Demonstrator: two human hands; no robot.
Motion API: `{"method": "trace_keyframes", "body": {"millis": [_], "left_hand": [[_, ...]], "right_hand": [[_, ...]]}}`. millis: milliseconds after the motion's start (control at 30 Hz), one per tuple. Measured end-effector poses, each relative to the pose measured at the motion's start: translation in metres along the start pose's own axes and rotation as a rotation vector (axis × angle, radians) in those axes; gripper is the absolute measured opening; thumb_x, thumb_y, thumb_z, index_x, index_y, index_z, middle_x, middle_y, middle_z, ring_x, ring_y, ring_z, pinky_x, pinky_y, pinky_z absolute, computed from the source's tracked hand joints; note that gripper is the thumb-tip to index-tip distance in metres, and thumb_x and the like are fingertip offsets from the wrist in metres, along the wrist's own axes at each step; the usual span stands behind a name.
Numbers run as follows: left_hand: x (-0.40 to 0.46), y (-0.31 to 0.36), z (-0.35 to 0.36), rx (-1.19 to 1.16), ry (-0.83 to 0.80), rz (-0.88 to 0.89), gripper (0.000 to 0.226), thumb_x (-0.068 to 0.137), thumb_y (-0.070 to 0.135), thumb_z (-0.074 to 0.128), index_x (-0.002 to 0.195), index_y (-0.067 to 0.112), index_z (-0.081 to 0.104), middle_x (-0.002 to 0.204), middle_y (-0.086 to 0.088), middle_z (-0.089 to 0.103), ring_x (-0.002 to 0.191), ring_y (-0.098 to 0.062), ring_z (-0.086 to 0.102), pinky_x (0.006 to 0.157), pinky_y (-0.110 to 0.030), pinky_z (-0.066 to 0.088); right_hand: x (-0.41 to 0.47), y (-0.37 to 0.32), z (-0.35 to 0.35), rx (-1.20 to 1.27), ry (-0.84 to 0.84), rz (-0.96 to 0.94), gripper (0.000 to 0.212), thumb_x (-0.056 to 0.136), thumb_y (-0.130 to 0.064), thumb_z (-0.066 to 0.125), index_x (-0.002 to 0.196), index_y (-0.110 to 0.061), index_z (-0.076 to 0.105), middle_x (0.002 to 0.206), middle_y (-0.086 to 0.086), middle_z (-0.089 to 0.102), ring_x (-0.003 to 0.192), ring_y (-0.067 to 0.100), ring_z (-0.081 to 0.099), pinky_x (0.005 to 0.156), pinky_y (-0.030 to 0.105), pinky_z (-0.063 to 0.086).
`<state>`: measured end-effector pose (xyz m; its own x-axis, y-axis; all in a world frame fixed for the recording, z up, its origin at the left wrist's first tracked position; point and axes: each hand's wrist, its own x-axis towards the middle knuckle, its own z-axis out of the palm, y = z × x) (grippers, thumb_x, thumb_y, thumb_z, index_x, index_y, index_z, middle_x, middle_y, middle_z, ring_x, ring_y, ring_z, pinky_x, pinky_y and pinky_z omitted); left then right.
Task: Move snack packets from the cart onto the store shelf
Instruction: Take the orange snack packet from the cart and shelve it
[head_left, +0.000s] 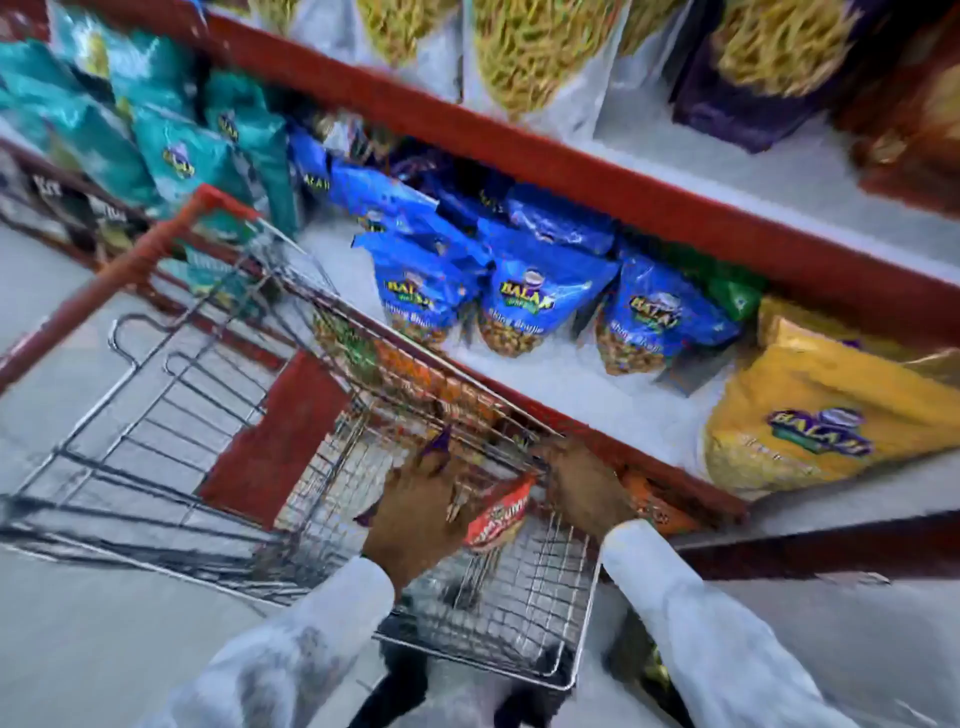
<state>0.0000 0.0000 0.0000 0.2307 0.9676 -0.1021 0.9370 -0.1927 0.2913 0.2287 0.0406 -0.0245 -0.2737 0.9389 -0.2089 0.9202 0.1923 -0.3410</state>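
Observation:
The wire cart (171, 415) with a red handle stands against the store shelf (545, 395). Both my hands reach down into its basket. My left hand (415, 514) rests on a red and orange snack packet (501, 514) lying in the basket, fingers curled on it. My right hand (587, 483) is at the basket's far rim, touching an orange packet (657, 506); the blur hides whether it grips it. More orange and green packets (410, 374) lie along the basket's shelf side.
Blue packets (524, 301) stand on the white shelf, teal ones (176, 150) to the left, a yellow bag (826, 415) to the right. A red shelf edge (519, 150) above carries large bags. Grey floor lies left of the cart.

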Motion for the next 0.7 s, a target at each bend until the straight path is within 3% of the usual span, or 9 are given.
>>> {"method": "trace_keyframes", "body": {"millis": [167, 267, 400, 433, 500, 567, 633, 700], "left_hand": [[-0.011, -0.011, 0.052, -0.158, -0.325, -0.175, 0.044, 0.082, 0.046, 0.056, 0.119, 0.023, 0.060, 0.100, 0.000, 0.076, 0.087, -0.021, 0.074, 0.072, -0.032, 0.061], [-0.008, -0.015, 0.065, -0.115, -0.316, -0.246, 0.034, 0.087, 0.041, 0.057, 0.112, 0.019, 0.066, 0.104, -0.004, 0.076, 0.098, -0.025, 0.071, 0.082, -0.036, 0.059], [-0.019, -0.012, 0.068, -0.041, -0.293, -0.273, 0.029, 0.097, 0.033, 0.050, 0.099, 0.012, 0.071, 0.093, -0.008, 0.077, 0.087, -0.027, 0.073, 0.073, -0.035, 0.057], [-0.016, -0.013, 0.061, -0.031, -0.282, -0.281, 0.030, 0.097, 0.032, 0.050, 0.098, 0.011, 0.071, 0.091, -0.008, 0.077, 0.084, -0.026, 0.074, 0.071, -0.034, 0.057], [-0.010, -0.018, 0.046, -0.060, -0.239, -0.289, 0.029, 0.097, 0.031, 0.051, 0.096, 0.010, 0.072, 0.087, -0.008, 0.077, 0.078, -0.024, 0.074, 0.066, -0.032, 0.058], [0.008, -0.011, -0.033, -0.113, 0.012, -0.204, 0.027, 0.096, 0.033, 0.053, 0.095, 0.012, 0.071, 0.082, -0.005, 0.077, 0.071, -0.020, 0.073, 0.063, -0.028, 0.059], [0.012, -0.015, -0.059, -0.211, 0.130, -0.154, 0.023, 0.093, 0.034, 0.058, 0.092, 0.016, 0.072, 0.078, -0.002, 0.077, 0.063, -0.015, 0.070, 0.059, -0.029, 0.060], [-0.001, -0.012, -0.080, -0.358, 0.179, -0.124, 0.026, 0.089, 0.043, 0.057, 0.088, 0.021, 0.072, 0.074, 0.004, 0.076, 0.059, -0.009, 0.067, 0.056, -0.030, 0.059]], "right_hand": [[0.014, 0.013, 0.051, -0.058, -0.148, 0.121, 0.031, 0.077, -0.020, 0.061, 0.104, -0.035, 0.067, 0.098, 0.004, 0.075, 0.092, 0.028, 0.072, 0.077, 0.037, 0.059], [0.024, 0.009, 0.048, -0.088, -0.093, 0.243, 0.019, 0.079, -0.017, 0.061, 0.095, -0.022, 0.071, 0.096, 0.010, 0.074, 0.090, 0.031, 0.071, 0.074, 0.033, 0.058], [0.014, 0.014, 0.054, 0.013, -0.150, 0.358, 0.013, 0.078, -0.017, 0.058, 0.082, -0.015, 0.070, 0.090, 0.014, 0.072, 0.086, 0.032, 0.069, 0.071, 0.032, 0.052], [0.016, 0.018, 0.050, 0.072, -0.140, 0.376, 0.013, 0.076, -0.019, 0.057, 0.078, -0.015, 0.069, 0.085, 0.012, 0.071, 0.082, 0.031, 0.068, 0.072, 0.034, 0.055], [0.020, 0.014, 0.037, 0.419, -0.036, 0.519, 0.009, 0.075, -0.016, 0.057, 0.075, -0.015, 0.066, 0.074, 0.010, 0.064, 0.077, 0.025, 0.065, 0.065, 0.035, 0.060], [0.006, -0.014, -0.053, 0.778, 0.137, 0.524, 0.010, 0.084, -0.003, 0.055, 0.081, -0.009, 0.062, 0.065, 0.004, 0.057, 0.064, 0.014, 0.063, 0.048, 0.015, 0.051], [-0.017, -0.027, -0.090, 0.779, 0.133, 0.337, 0.014, 0.092, 0.005, 0.050, 0.094, -0.002, 0.063, 0.066, 0.002, 0.055, 0.050, -0.007, 0.058, 0.044, 0.003, 0.040], [-0.035, -0.037, -0.110, 0.745, 0.216, 0.269, 0.012, 0.092, 0.002, 0.056, 0.092, -0.003, 0.067, 0.069, 0.005, 0.061, 0.053, -0.014, 0.059, 0.050, 0.002, 0.040]]}}
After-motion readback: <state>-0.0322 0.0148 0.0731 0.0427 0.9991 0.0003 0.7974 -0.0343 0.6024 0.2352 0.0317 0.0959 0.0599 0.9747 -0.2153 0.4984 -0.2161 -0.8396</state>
